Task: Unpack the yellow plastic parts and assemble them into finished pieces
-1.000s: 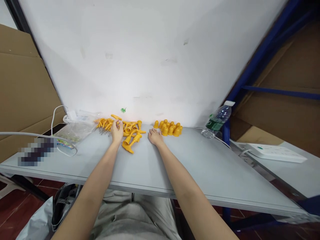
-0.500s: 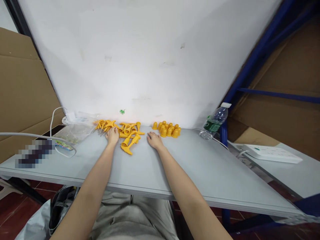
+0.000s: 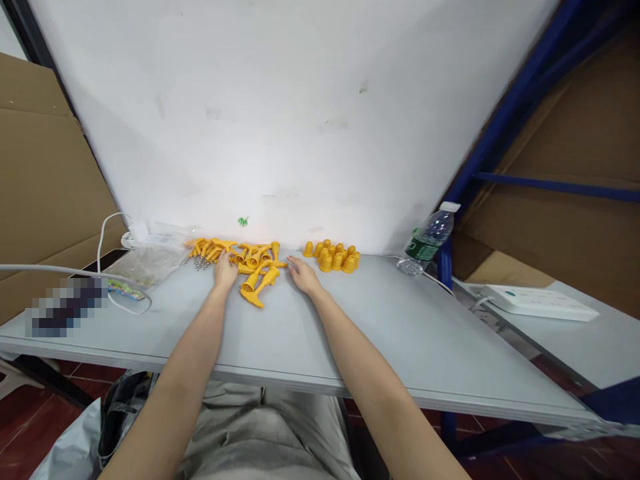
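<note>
My left hand [image 3: 226, 272] rests at the right side of a cluster of yellow T-shaped handles [image 3: 213, 248] with thin metal ends. Its fingers stretch forward among the yellow pieces; the fingertips are partly hidden, and no held piece shows. To its right lies a loose pile of hollow yellow T-shaped parts [image 3: 255, 260], one of them nearest the table's front. My right hand [image 3: 304, 275] is open, palm down, its fingers pointing at the right edge of that pile. Behind it and to the right stands a group of yellow cup-shaped caps [image 3: 336, 257].
A plastic bottle [image 3: 429, 241] leans at the right against the blue frame. Clear plastic bags [image 3: 153, 263] and a white cable [image 3: 103, 243] lie at the left. A white power strip [image 3: 540, 302] sits on a surface to the right. The white wall [image 3: 300, 133] bounds the table's back.
My right hand has shifted slightly left, closer to the T-shaped parts. My left hand has barely moved, while one yellow handle beside its fingers has changed position. The view has shifted a little.
</note>
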The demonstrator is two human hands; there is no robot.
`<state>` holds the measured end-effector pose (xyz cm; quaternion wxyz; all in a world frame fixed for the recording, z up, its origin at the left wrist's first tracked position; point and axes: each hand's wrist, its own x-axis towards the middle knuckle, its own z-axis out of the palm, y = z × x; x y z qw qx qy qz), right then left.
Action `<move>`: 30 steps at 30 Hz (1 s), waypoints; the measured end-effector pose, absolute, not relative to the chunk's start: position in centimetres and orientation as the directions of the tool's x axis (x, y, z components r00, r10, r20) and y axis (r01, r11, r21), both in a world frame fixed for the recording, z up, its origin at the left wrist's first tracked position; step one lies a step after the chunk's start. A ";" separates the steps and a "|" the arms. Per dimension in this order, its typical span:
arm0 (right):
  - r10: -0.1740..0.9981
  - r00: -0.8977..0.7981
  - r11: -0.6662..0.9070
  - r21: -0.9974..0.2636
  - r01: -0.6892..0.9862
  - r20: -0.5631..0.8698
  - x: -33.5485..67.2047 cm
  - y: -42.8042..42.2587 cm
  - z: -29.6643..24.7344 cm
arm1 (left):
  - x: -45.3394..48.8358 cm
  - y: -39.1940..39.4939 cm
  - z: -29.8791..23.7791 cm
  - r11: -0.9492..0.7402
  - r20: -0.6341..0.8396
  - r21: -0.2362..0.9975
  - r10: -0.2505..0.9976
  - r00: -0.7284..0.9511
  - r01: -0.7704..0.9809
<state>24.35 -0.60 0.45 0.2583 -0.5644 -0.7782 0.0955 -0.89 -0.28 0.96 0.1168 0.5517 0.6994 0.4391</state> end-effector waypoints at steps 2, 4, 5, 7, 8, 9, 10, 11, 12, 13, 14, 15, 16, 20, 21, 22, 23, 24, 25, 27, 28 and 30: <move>0.916 -0.289 0.388 -0.430 0.815 0.280 23.8 -0.7 0.6 | -1.0 -0.3 0.8 -0.003 0.327 0.738 0.876 -0.354 0.674; 0.922 -0.318 0.383 -0.395 0.835 0.221 23.3 -1.1 0.8 | -1.0 -0.3 0.7 -0.033 0.349 0.726 0.878 -0.327 0.686; 0.925 -0.322 0.376 -0.379 0.846 0.199 23.2 -1.3 0.9 | -1.0 -0.3 0.8 -0.046 0.358 0.719 0.880 -0.312 0.694; 0.931 -0.314 0.361 -0.360 0.860 0.184 23.0 -1.8 1.3 | -1.0 -0.4 0.8 -0.051 0.362 0.705 0.884 -0.297 0.707; 0.934 -0.303 0.353 -0.353 0.867 0.189 23.0 -2.0 1.5 | -1.0 -0.5 0.9 -0.043 0.360 0.699 0.884 -0.299 0.714; 0.937 -0.286 0.340 -0.343 0.876 0.199 23.1 -2.2 1.7 | -1.0 -0.5 0.9 -0.032 0.360 0.690 0.882 -0.305 0.723; 0.941 -0.265 0.324 -0.328 0.887 0.212 23.1 -2.4 2.0 | -1.0 -0.6 1.0 -0.015 0.360 0.679 0.878 -0.315 0.734; 0.944 -0.243 0.306 -0.310 0.900 0.225 23.1 -2.6 2.2 | -1.0 -0.8 1.0 0.002 0.361 0.665 0.875 -0.324 0.747; 0.945 -0.220 0.287 -0.293 0.912 0.240 23.1 -2.7 2.4 | -0.9 -0.9 1.0 0.020 0.359 0.648 0.873 -0.329 0.761; 0.946 -0.201 0.272 -0.282 0.920 0.254 23.1 -2.8 2.5 | -0.9 -1.0 1.0 0.039 0.353 0.631 0.875 -0.332 0.775; 0.946 -0.186 0.260 -0.279 0.925 0.265 23.1 -2.9 2.7 | -1.0 -1.0 0.9 0.057 0.341 0.617 0.880 -0.332 0.785; 0.946 -0.173 0.251 -0.282 0.926 0.273 23.1 -3.0 2.8 | -1.0 -1.1 0.9 0.069 0.326 0.605 0.887 -0.326 0.793; 0.946 -0.163 0.245 -0.292 0.924 0.280 23.1 -3.0 2.8 | -1.0 -1.1 0.9 0.075 0.310 0.597 0.897 -0.316 0.799; 0.929 -0.163 0.279 -0.340 0.898 0.331 23.3 -2.9 2.6 | -1.0 -1.0 0.7 0.065 0.276 0.608 0.917 -0.288 0.791; 0.924 -0.177 0.298 -0.346 0.890 0.340 23.4 -2.8 2.4 | -1.0 -1.0 0.7 0.064 0.279 0.618 0.914 -0.295 0.784; 0.922 -0.194 0.312 -0.348 0.884 0.334 23.5 -2.7 2.3 | -1.0 -1.0 0.7 0.065 0.283 0.629 0.909 -0.306 0.775; 0.927 -0.212 0.318 -0.349 0.882 0.310 23.5 -2.6 2.1 | -1.0 -1.0 0.7 0.066 0.289 0.638 0.903 -0.318 0.767; 0.934 -0.226 0.316 -0.348 0.883 0.275 23.6 -2.6 2.0 | -1.0 -1.0 0.7 0.067 0.295 0.646 0.897 -0.330 0.760; 0.942 -0.236 0.309 -0.346 0.886 0.239 23.6 -2.5 2.0 | -1.0 -1.0 0.7 0.067 0.300 0.652 0.892 -0.338 0.755; 0.948 -0.246 0.303 -0.338 0.891 0.203 23.6 -2.5 2.0 | -1.0 -1.1 0.8 0.064 0.305 0.659 0.888 -0.344 0.749; 0.946 -0.251 0.308 -0.327 0.893 0.207 23.7 -2.6 2.1 | -0.9 -1.2 0.8 0.063 0.307 0.661 0.887 -0.345 0.748; 0.940 -0.263 0.320 -0.289 0.902 0.219 23.7 -2.7 2.3 | -0.8 -1.3 1.0 0.055 0.325 0.657 0.880 -0.347 0.752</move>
